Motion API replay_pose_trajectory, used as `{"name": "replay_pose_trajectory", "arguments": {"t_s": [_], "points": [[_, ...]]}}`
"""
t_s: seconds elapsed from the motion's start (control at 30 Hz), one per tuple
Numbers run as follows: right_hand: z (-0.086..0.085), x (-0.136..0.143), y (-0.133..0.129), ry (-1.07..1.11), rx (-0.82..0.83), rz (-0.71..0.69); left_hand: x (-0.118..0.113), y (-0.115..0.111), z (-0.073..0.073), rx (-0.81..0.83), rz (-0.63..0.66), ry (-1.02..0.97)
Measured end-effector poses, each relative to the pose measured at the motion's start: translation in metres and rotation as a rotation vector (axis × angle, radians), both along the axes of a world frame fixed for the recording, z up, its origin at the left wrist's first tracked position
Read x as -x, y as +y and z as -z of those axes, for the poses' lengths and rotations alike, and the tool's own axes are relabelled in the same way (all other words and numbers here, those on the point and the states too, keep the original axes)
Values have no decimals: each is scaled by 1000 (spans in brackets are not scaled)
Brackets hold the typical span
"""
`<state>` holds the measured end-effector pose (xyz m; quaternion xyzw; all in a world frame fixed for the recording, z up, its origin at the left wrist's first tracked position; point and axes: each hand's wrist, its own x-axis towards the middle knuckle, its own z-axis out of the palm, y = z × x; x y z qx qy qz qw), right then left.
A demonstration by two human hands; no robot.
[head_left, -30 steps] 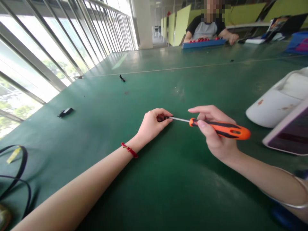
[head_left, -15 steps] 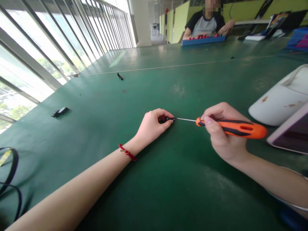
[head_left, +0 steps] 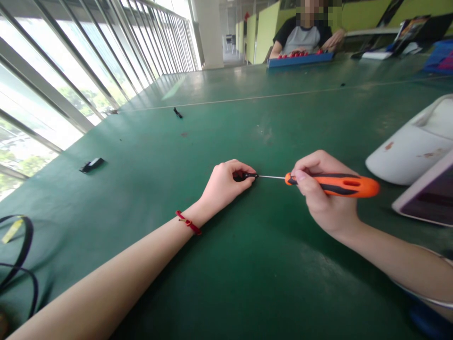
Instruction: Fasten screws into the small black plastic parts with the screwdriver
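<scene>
The right hand (head_left: 329,208) grips a screwdriver (head_left: 331,180) at three o'clock, fingers closed on its rounded orange handle (head_left: 366,187), which has black stripes and a slot near the butt. The thin silvery shaft (head_left: 272,177) points to nine o'clock, its tip at a small black part (head_left: 250,175), mostly hidden, pinched between thumb and fingers of the left hand (head_left: 221,184).

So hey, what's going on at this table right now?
A person pinches a small black part in the left hand. The right hand grips an orange-and-black screwdriver, its shaft pointing at the part's near end; whether the tip touches is too small to tell. Across the table, someone sits behind a blue tray.
</scene>
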<state>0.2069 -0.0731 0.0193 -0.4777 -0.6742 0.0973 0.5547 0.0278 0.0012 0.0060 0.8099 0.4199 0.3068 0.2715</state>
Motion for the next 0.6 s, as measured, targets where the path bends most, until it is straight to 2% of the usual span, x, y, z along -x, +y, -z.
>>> {"name": "replay_pose_trajectory", "arguments": {"t_s": [0.1, 0.3, 0.43, 0.5, 0.6], "points": [[-2, 1, 0, 7, 19, -19, 0, 0, 0, 0, 3, -5], [-3, 5, 0, 17, -38, 89, 0, 0, 0, -9, 13, -8], [1, 4, 4, 156, -141, 7, 0, 0, 0, -7, 15, -6], [1, 4, 4, 170, -108, -39, 0, 0, 0, -8, 21, -5], [-2, 6, 0, 25, -28, 50, 0, -1, 0, -9, 23, -5]]}}
